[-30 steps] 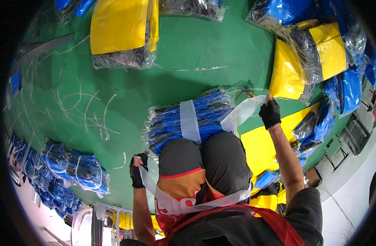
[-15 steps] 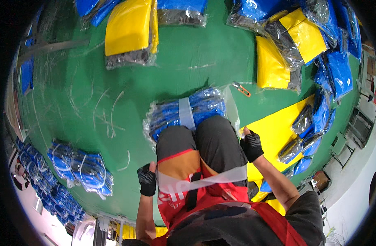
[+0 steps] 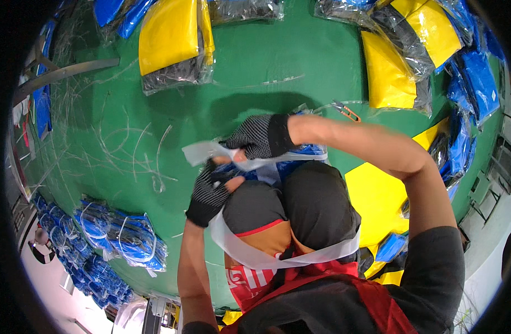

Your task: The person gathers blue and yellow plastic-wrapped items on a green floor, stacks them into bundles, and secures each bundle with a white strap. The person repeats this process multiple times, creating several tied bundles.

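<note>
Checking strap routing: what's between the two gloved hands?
Head view: a white strap runs between left hand and right hand, both gripping it. Beneath lies the blue bundle, mostly hidden.

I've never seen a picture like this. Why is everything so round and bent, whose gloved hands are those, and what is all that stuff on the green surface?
There is no machine here: a person wears a wide fisheye camera on the head, looking down, so straight edges curve toward the rim. The dark rounded shapes in the middle are the person's knees.

The forearms come in from the bottom. Both hands wear dark grey knit gloves. The left hand and the right hand meet over the knees, each gripping a translucent white plastic strap, which also loops around the legs. Under the hands lies a blue bundle wrapped in clear plastic.

Spread on the green floor are flat yellow-and-black packages in clear bags, more tied blue bundles, loose thin white strands and a small orange-handled cutter.
</note>
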The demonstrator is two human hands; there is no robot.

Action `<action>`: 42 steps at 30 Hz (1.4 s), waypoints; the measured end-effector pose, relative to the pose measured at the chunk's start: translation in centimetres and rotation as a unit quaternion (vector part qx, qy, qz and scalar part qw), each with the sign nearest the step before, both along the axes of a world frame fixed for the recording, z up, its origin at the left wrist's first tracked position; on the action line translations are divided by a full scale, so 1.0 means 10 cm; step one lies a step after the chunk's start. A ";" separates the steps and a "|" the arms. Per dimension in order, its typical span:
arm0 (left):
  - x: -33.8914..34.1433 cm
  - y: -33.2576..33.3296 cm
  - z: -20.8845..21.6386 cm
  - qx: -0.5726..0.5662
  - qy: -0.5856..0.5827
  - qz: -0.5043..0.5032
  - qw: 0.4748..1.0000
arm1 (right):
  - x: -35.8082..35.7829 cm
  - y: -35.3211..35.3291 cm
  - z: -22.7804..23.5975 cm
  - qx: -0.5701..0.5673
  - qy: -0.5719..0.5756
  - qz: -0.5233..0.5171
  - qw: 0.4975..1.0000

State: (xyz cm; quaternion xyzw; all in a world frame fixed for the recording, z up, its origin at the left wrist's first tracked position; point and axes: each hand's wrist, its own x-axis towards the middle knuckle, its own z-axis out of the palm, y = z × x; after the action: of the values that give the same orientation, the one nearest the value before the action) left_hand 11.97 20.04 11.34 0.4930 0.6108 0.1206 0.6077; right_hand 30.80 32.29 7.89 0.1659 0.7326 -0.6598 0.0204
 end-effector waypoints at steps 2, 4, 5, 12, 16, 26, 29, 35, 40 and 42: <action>0.14 0.15 -0.04 -0.057 -0.044 -0.017 0.997 | -0.08 -0.05 -0.14 -0.049 0.045 -0.032 0.997; 0.19 0.20 -0.24 -0.101 -0.147 0.006 0.984 | -0.10 -0.06 -0.06 0.001 0.024 -0.041 0.999; 0.15 0.13 -0.46 -0.090 -0.154 0.031 0.984 | -0.11 -0.06 -0.05 -0.014 0.017 -0.039 0.999; 0.22 0.04 -0.43 0.000 -0.070 0.142 0.987 | -0.09 0.15 -0.29 -0.111 0.036 -0.039 0.992; 0.21 0.19 -0.25 -0.049 0.118 0.008 0.992 | 0.17 -0.09 -0.69 0.058 -0.052 0.120 0.990; -0.18 0.27 -0.67 -0.176 0.010 0.027 0.984 | 0.21 0.00 -0.73 0.001 -0.084 0.180 0.980; -0.17 0.26 -0.80 -0.178 0.008 -0.021 0.984 | 0.23 -0.11 -0.81 0.098 -0.076 0.156 0.980; -0.07 0.16 -0.95 -0.104 0.095 -0.074 0.987 | 0.39 -0.25 -0.64 0.066 -0.174 -0.103 0.977; 0.15 0.47 -0.85 -0.206 0.205 -0.139 0.947 | 0.24 -0.21 -0.86 -0.029 -0.301 -0.011 0.953; 0.14 0.46 -0.96 -0.173 0.183 -0.131 0.959 | 0.14 -0.18 -0.87 -0.049 -0.343 -0.015 0.938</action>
State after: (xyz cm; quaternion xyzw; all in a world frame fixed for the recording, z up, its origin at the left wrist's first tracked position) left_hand 13.37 24.67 1.70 0.4697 0.6534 -0.1596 0.5719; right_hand 32.16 30.52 -0.84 0.3917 0.6451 -0.5985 0.2687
